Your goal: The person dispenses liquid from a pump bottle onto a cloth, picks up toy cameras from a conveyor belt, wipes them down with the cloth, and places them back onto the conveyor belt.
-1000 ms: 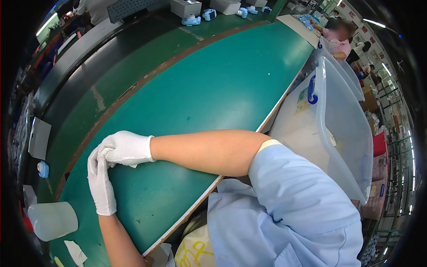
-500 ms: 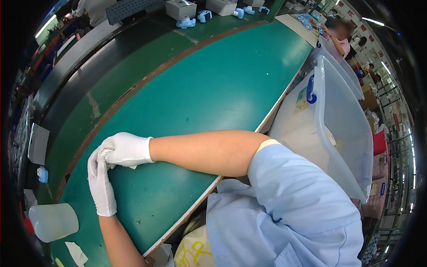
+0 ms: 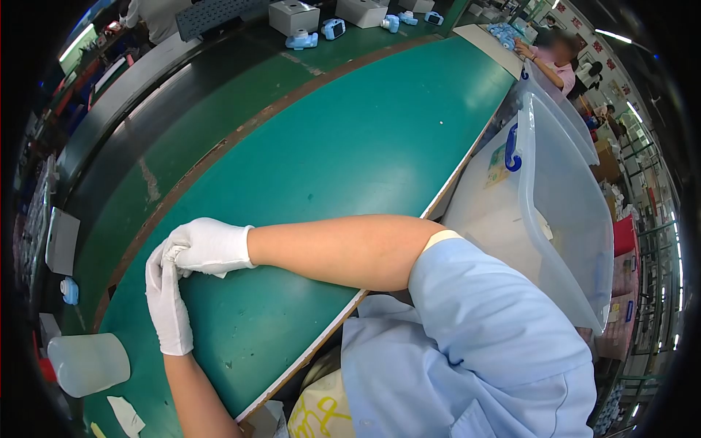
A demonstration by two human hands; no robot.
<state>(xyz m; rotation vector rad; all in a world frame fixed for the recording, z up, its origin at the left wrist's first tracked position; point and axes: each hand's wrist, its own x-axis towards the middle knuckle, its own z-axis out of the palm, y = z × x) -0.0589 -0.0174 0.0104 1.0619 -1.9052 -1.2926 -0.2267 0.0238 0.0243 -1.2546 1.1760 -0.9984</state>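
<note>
My left hand point(image 3: 168, 306) and my right hand point(image 3: 212, 246), both in white knit gloves, are together above the left part of the green table point(image 3: 350, 168). My right hand comes in from the right, its fingers bent and closed against the fingers of my left hand. The left hand points upward from the lower edge, with its fingers closed too. The gloves hide whatever is between the fingers. Nearest to them on the table is a translucent plastic container point(image 3: 91, 363) with a red part at its end. A torn white scrap point(image 3: 125, 416) lies below it.
Beyond the table runs a dark green conveyor with white boxes point(image 3: 294, 18) and blue toy cameras point(image 3: 301, 40). A large clear plastic bin point(image 3: 569, 212) with blue handles stands right of the table edge. At the far end a person point(image 3: 558, 69) handles blue pieces.
The boxes and toy cameras have shifted slightly along the conveyor, leftward at the back. The far person's arm has moved toward the blue pieces. My hands have stayed nearly still, pressed together.
</note>
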